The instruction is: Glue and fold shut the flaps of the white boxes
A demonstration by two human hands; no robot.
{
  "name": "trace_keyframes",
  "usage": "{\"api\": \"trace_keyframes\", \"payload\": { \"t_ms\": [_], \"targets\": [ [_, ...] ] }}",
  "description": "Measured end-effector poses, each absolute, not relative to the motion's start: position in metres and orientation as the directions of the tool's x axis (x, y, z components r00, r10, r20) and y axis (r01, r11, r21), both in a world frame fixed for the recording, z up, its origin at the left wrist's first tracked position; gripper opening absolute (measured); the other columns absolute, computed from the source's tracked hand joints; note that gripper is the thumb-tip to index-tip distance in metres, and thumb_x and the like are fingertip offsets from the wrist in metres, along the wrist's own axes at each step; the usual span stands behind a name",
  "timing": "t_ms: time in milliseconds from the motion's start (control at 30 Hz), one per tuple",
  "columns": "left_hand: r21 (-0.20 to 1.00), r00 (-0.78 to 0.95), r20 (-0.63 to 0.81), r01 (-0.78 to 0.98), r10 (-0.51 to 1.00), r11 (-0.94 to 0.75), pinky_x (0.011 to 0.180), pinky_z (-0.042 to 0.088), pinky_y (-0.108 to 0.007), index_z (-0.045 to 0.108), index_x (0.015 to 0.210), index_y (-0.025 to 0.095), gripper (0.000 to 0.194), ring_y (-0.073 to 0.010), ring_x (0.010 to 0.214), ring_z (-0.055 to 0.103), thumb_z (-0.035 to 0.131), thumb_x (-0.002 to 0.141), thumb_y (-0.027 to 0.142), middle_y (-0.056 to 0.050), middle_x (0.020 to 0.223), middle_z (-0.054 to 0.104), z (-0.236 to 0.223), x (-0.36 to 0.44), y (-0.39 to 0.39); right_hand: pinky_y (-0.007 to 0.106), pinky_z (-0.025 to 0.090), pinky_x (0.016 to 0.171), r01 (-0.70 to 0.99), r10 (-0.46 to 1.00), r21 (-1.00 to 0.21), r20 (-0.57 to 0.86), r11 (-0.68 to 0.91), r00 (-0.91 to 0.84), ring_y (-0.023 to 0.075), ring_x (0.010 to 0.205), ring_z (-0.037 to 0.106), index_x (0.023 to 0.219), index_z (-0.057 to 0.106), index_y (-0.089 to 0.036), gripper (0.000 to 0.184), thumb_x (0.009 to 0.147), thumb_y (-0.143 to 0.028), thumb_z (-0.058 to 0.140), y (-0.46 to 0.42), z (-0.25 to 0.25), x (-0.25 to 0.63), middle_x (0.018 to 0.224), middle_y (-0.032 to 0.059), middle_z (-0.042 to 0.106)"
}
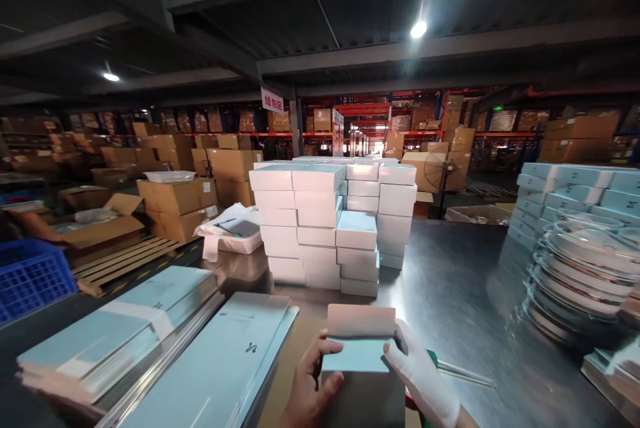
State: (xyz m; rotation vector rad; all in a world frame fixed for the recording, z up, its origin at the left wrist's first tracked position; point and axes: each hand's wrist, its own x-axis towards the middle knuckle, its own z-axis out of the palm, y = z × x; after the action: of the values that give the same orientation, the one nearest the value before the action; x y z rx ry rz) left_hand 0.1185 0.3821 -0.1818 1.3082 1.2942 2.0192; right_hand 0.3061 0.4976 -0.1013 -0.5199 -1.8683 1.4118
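Note:
A small pale-blue and white carton [363,391] stands between my two hands with its top flap [361,320] raised. My bare left hand [316,378] grips the carton's left side, fingers and thumb bent around the edge. On the other side, my right hand [423,375], in a white glove, presses its thumb on the blue panel by the flap's fold. Just right of the glove lies a tool with a green part and a metal rod [465,373], partly hidden. To the left lie flat, unfolded blue cartons [215,361] on brown board.
Stacked white and blue boxes [320,235] rise ahead on the metal table [450,281]. Strapped flat cartons [120,328] lie left, near a white basket [245,241]. At right are round, clear stacked items [580,275] and more blue boxes [575,195].

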Motion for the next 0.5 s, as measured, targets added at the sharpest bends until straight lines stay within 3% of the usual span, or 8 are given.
{"api": "trace_keyframes", "payload": {
  "t_ms": [133, 200, 267, 367, 500],
  "targets": [
    [0.738, -0.469, 0.632, 0.121, 0.616, -0.664, 0.101, 0.056, -0.035, 0.065, 0.107, 0.03, 0.035, -0.0266, 0.127, 0.067, 0.083, 0.086, 0.05, -0.006, 0.126, 0.07, -0.178, 0.111, 0.385, 0.048, 0.045, 0.116, -0.038, 0.608, -0.858, 0.394, 0.513, -0.689, 0.0378, 0.14, 0.05, 0.125, 0.063, -0.021, 0.059, 0.071, -0.031, 0.084, 0.504, -0.123, 0.321, 0.148, 0.0174, 0.057],
    [0.702, -0.44, 0.674, 0.133, 0.593, -0.7, 0.104, 0.054, -0.035, 0.064, 0.12, 0.034, 0.041, -0.025, 0.129, 0.066, 0.083, 0.087, 0.049, -0.004, 0.119, 0.073, -0.17, 0.107, 0.386, 0.044, 0.044, 0.119, -0.03, 0.571, -0.805, 0.446, 0.592, -0.689, 0.0336, 0.151, 0.038, 0.124, 0.066, -0.026, 0.044, 0.082, -0.026, 0.08, 0.504, -0.136, 0.328, 0.161, 0.0134, 0.045],
    [0.669, -0.272, 0.74, 0.206, 0.615, -0.714, 0.111, 0.05, -0.042, 0.071, 0.124, 0.032, 0.041, -0.0283, 0.132, 0.063, 0.081, 0.089, 0.05, -0.007, 0.119, 0.076, -0.161, 0.101, 0.386, 0.038, 0.044, 0.119, -0.102, 0.497, -0.775, 0.494, 0.623, -0.713, 0.0273, 0.155, 0.031, 0.129, 0.067, -0.033, 0.031, 0.099, -0.025, 0.067, 0.5, -0.143, 0.331, 0.167, 0.0053, 0.036],
    [0.602, -0.051, 0.788, 0.267, 0.613, -0.752, 0.114, 0.048, -0.048, 0.081, 0.117, 0.033, 0.026, -0.0297, 0.128, 0.066, 0.077, 0.094, 0.045, -0.009, 0.117, 0.081, -0.146, 0.093, 0.382, 0.036, 0.041, 0.122, -0.155, 0.437, -0.737, 0.541, 0.658, -0.719, 0.025, 0.152, 0.037, 0.133, 0.068, -0.042, 0.033, 0.106, -0.026, 0.061, 0.495, -0.141, 0.33, 0.165, -0.0003, 0.041],
    [0.591, -0.077, 0.801, 0.256, 0.593, -0.765, 0.107, 0.053, -0.044, 0.081, 0.119, 0.036, 0.025, -0.0266, 0.117, 0.073, 0.078, 0.094, 0.04, -0.007, 0.111, 0.085, -0.136, 0.093, 0.378, 0.042, 0.046, 0.12, -0.153, 0.389, -0.689, 0.562, 0.708, -0.73, 0.03, 0.145, 0.049, 0.129, 0.074, -0.039, 0.025, 0.107, -0.035, 0.061, 0.497, -0.136, 0.331, 0.155, 0.0038, 0.053]
  ]
}}
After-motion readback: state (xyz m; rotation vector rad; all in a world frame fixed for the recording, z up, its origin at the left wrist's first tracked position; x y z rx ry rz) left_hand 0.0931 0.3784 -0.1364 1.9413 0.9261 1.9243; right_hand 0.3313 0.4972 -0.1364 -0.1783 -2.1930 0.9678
